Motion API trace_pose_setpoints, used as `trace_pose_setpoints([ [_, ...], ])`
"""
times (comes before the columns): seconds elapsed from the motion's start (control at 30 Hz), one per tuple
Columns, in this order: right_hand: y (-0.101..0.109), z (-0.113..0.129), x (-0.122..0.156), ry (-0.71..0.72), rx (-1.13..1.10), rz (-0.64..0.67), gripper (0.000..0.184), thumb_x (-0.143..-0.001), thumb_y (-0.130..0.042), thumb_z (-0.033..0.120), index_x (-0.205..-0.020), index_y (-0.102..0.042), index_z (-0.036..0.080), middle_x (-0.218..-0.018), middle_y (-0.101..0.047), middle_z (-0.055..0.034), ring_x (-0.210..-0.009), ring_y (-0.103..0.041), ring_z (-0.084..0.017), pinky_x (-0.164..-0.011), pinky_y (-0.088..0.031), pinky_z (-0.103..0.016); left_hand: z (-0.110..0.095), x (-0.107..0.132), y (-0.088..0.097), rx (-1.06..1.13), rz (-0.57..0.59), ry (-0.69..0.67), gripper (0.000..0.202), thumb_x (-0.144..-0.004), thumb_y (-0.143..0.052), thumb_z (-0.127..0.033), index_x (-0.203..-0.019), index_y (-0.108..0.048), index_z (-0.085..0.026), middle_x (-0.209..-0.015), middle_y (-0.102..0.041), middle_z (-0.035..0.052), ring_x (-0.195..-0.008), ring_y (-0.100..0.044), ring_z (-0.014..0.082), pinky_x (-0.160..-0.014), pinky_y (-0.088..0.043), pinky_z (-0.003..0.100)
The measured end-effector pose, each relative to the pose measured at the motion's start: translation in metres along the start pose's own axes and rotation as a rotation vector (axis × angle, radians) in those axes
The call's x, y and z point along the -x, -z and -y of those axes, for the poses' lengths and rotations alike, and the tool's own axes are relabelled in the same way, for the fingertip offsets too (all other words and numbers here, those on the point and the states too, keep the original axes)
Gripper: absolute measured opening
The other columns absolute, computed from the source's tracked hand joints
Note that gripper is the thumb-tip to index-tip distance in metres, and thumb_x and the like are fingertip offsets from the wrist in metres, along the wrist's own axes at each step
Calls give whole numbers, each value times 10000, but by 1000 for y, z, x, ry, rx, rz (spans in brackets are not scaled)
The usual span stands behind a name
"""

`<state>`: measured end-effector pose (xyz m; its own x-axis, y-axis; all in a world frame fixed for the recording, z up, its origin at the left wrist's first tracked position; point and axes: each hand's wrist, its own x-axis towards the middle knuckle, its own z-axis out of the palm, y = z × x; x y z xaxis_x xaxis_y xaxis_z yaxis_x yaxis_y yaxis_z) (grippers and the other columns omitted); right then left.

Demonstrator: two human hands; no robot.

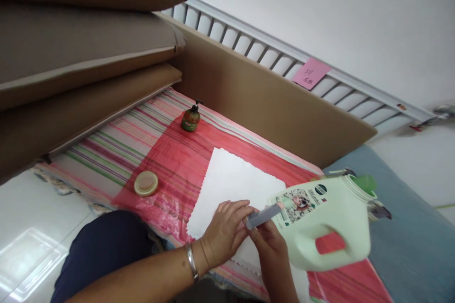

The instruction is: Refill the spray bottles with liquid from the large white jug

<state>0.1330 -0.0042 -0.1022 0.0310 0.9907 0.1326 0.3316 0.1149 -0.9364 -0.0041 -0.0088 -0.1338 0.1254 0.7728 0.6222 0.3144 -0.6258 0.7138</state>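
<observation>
While my left hand (227, 232) and right hand (272, 246) meet over the cloth, they pinch a small grey strip (262, 217) between their fingertips. It is flat, stiff and straight-edged, and it tilts up toward the right. My left fingers curl over its lower end and a thin metal bangle (192, 261) sits on that wrist. My right thumb and fingers close on it from below.

Just beyond the strip, a pale green plastic jug (330, 227) lies on its side, smooth and boxy, with a moulded handle and a printed label. I cannot tell whether my right hand touches it. Under my hands is a white cloth (234, 182) with zigzag edges, spread flat on a glossy red sheet (177, 161) over striped fabric (117, 137). A round cream lid (146, 183) and a squat pump bottle (191, 118) stand well apart on the red sheet.
</observation>
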Motion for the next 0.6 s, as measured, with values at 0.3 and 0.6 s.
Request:
trace_pose_setpoints([
  [0.3,-11,-3,5,-116,-128,7,381,-700,-697,388,-1032,-636,213,-1110,-667,-68,-1096,-551,-302,-962,-416,-457,0,0,-1,20,-57,7,438,-883,-430,-209,-1306,-316,-211,-1249,-531,139,-1167,-497,229,-955,-418,445],
  [0.6,-17,6,9,-122,-141,-35,443,-714,-682,399,-1110,-604,217,-1177,-635,-73,-1138,-520,-299,-970,-409,-448,7,4,-7,16,-89,13,502,-877,-478,-249,-1331,-270,-206,-1272,-511,146,-1196,-473,233,-980,-422,458],
])
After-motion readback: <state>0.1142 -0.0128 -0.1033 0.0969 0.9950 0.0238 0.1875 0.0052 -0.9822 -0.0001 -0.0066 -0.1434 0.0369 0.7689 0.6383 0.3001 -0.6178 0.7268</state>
